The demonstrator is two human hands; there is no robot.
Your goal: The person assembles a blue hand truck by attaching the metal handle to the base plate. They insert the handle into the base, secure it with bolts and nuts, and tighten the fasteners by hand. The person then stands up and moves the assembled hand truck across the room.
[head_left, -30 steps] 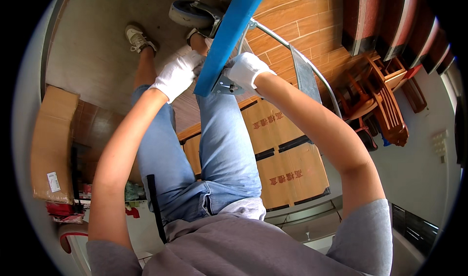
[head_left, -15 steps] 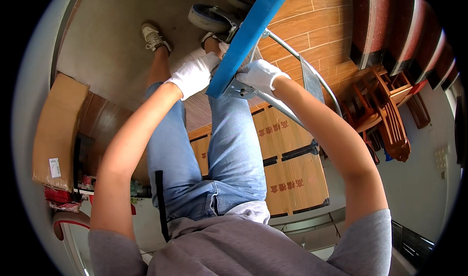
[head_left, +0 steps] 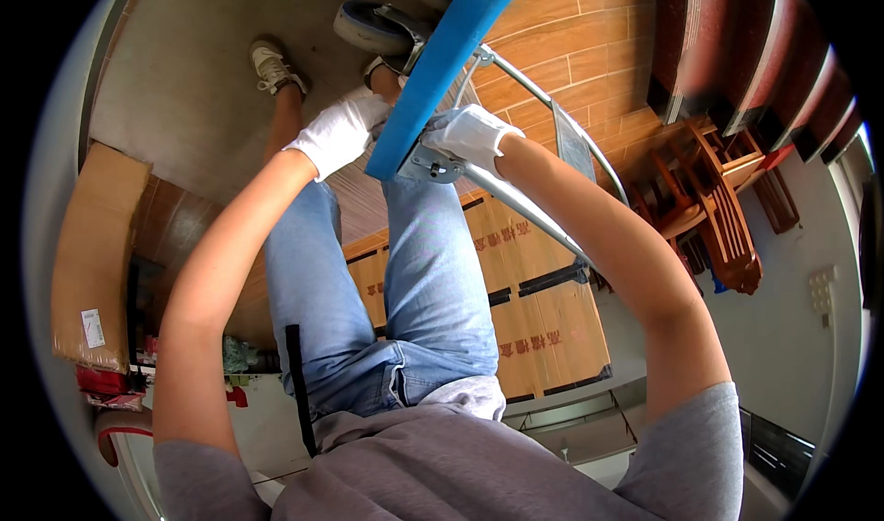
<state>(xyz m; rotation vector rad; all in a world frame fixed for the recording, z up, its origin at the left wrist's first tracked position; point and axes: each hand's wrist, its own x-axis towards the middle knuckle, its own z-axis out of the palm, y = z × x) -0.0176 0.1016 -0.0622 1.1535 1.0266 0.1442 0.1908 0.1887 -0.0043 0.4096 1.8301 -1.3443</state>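
A platform cart is tipped on edge before me, its blue rim running up to the top of the view. My left hand, in a white glove, is closed at the left side of that rim near its lower end; its fingertips are hidden. On the other side my right hand, gloved too, is closed on the cart beside a metal bracket. A bent metal tube handle extends to the right, and a caster wheel sticks out on the left.
Large cardboard boxes lie behind my legs, and another tall carton stands at the left wall. Red-fronted steps rise at the upper right, near stacked wooden chairs. My feet are on grey floor beside wood-look tiles.
The whole view has shifted slightly, so surroundings sit further left. Both hands and the cart have moved a little left, with the grips unchanged.
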